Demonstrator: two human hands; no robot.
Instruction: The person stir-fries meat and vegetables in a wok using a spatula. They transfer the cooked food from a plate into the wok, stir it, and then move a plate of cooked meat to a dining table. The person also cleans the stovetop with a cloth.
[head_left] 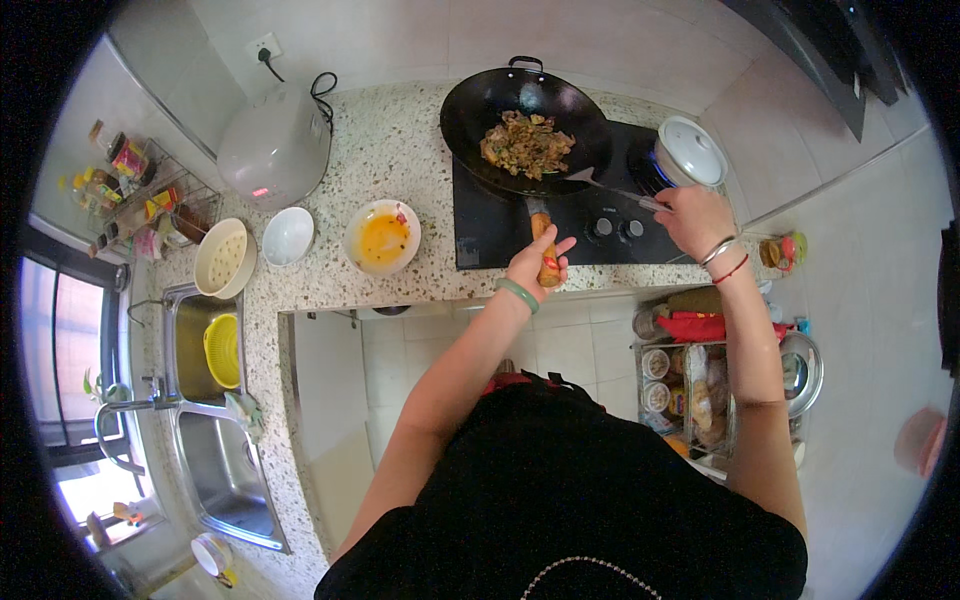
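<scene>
A black wok [470, 120] sits on the left side of the black gas hob [500, 232], with browned, chopped food [527, 144] gathered in its middle. My left hand [535, 262] is closed round the wok's wooden handle [548, 264], some fingers lifting off it. In my right hand [697, 220] is the handle end of a metal spatula [625, 192]; its blade rests at the wok's near right rim, beside the food. To the right of the wok, a white lidded pot [690, 152] stands on the other burner, where a blue flame shows.
On the speckled counter to the left stand a bowl of yellow liquid [383, 237], a small white bowl [288, 237], a cream perforated basket [225, 258] and a grey rice cooker [275, 145]. A double sink [215, 470] holds a yellow colander [222, 350]. The range hood [810, 50] hangs at upper right.
</scene>
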